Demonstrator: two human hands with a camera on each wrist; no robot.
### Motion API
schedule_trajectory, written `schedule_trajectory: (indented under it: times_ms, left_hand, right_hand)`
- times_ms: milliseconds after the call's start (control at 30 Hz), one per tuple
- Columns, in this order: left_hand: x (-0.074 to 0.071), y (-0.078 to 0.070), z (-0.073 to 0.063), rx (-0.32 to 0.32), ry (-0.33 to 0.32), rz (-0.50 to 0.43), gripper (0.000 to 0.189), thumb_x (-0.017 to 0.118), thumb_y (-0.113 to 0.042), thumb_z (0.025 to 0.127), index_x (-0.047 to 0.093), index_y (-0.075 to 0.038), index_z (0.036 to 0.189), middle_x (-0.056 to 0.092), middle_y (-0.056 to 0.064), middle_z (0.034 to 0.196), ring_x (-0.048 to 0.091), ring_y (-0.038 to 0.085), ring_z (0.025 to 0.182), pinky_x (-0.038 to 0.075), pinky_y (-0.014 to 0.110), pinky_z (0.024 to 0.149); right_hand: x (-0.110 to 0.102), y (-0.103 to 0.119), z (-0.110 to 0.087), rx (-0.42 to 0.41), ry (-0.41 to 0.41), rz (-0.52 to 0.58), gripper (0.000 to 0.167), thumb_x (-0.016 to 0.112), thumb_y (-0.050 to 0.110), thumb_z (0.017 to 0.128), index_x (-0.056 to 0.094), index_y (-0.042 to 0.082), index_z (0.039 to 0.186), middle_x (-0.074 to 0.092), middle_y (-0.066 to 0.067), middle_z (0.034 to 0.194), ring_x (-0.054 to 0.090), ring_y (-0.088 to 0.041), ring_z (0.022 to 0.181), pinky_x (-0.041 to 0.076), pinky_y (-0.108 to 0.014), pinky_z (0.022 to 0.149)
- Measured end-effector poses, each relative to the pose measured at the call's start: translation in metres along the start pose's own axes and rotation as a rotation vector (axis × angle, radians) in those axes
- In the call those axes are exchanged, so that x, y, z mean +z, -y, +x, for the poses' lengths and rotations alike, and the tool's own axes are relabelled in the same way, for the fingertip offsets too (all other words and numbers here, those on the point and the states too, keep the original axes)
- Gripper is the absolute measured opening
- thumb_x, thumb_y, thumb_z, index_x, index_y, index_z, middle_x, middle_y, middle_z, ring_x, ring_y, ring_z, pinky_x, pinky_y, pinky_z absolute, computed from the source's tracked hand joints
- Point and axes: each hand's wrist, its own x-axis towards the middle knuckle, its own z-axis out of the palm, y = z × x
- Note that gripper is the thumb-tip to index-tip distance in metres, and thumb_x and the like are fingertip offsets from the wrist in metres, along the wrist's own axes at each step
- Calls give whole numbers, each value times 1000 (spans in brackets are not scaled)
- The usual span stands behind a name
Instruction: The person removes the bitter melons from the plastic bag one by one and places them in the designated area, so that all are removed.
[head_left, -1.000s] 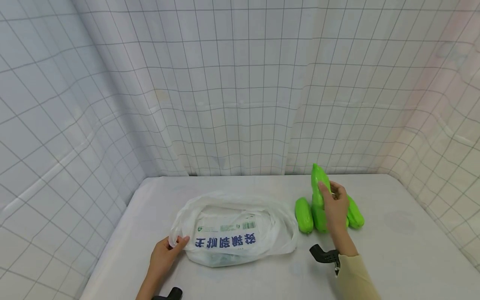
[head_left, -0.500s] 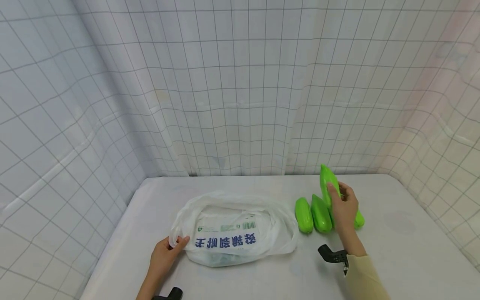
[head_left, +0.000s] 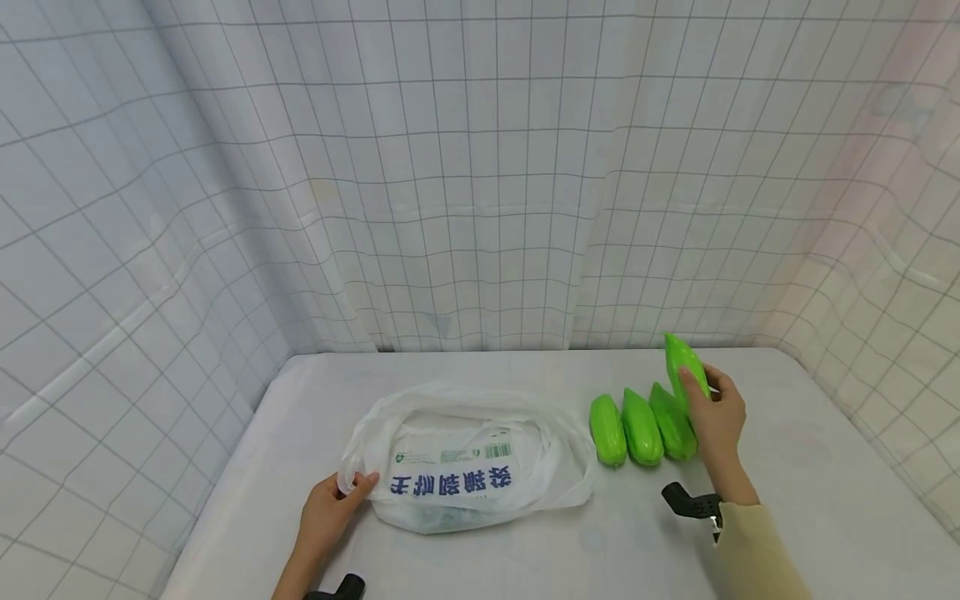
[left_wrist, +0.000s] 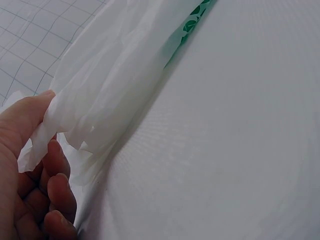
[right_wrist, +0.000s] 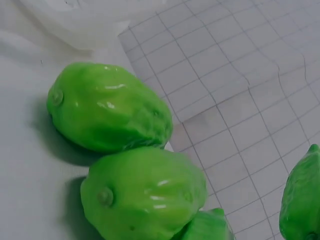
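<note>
My left hand (head_left: 330, 508) pinches the left rim of a white plastic bag (head_left: 480, 504) between thumb and fingers. The bag lies with its mouth spread wide, and blue lettering shows inside. In the left wrist view, thin bag film (left_wrist: 100, 85) is caught under the thumb. My right hand (head_left: 716, 412) grips a glossy green bitter melon (head_left: 682, 362), raised with its pointed tip up and away. Left of that hand, a row of three similar melons (head_left: 642, 427) lies on the table. The right wrist view shows lumpy melons (right_wrist: 110, 107) up close, without the hand.
The white-covered table (head_left: 525, 558) ends at a far edge in front of a hanging white curtain (head_left: 480, 208) with dark grid lines. More of this curtain hangs at both sides. The melon row lies close to the bag's right side.
My right hand has moved to the right with the raised melon, uncovering more of the row. A melon seen right of the hand earlier is now out of sight. Left hand and bag stay put.
</note>
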Motion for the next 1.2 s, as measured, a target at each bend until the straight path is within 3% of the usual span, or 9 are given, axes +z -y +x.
schedule_trajectory:
  times_ms: [167,433,667,767,900,1067,1200]
  left_hand:
    - [-1,-1,-1,3,9,-5,40,69,-43,85,58,-5,83,40,-2,60,39,13,57,29,27,54]
    - [-1,-1,0,-6,3,2,39,70,-42,85,58,-5,82,41,-1,61,39,14,58,29,27,54]
    - [-1,-2,1,18,0,7,39,70,-42,85,58,-5,82,42,-2,61,40,14,58,30,27,54]
    - [0,-1,2,9,2,7,39,70,-42,85,58,-6,82,41,-2,60,39,14,57,29,27,54]
    - [0,0,2,-3,5,-7,40,70,-43,85,57,-6,83,41,-1,61,39,13,57,30,26,54]
    - [0,2,2,-5,15,-11,42,69,-46,85,57,-5,83,41,-1,61,39,13,57,29,26,54]
    - [-1,2,2,-5,16,-10,43,68,-47,85,57,-5,83,41,-1,61,39,13,57,30,27,54]
  right_hand:
    - [-6,-10,9,50,-5,-33,61,60,49,89,54,5,131,55,-10,118,46,-7,86,38,-22,69]
    - [-15,-16,20,98,-34,-49,63,62,49,87,53,4,131,54,-14,126,49,-21,107,39,-24,78]
    - [-25,-23,31,119,-62,-62,63,66,49,85,56,5,129,57,-13,123,53,-14,100,40,-20,75]
    - [-29,-27,35,134,-57,-86,64,64,50,85,55,6,131,56,-13,125,52,-17,103,40,-21,76]
    - [-34,-33,38,136,-33,-132,67,59,53,87,53,5,133,53,-16,129,49,-26,113,39,-31,84]
    - [-39,-44,38,158,13,-161,69,55,53,89,49,2,135,46,-20,135,39,-36,124,30,-51,96]
    - [-42,-50,39,175,23,-172,71,54,54,90,48,1,136,43,-22,137,35,-40,127,25,-55,99]
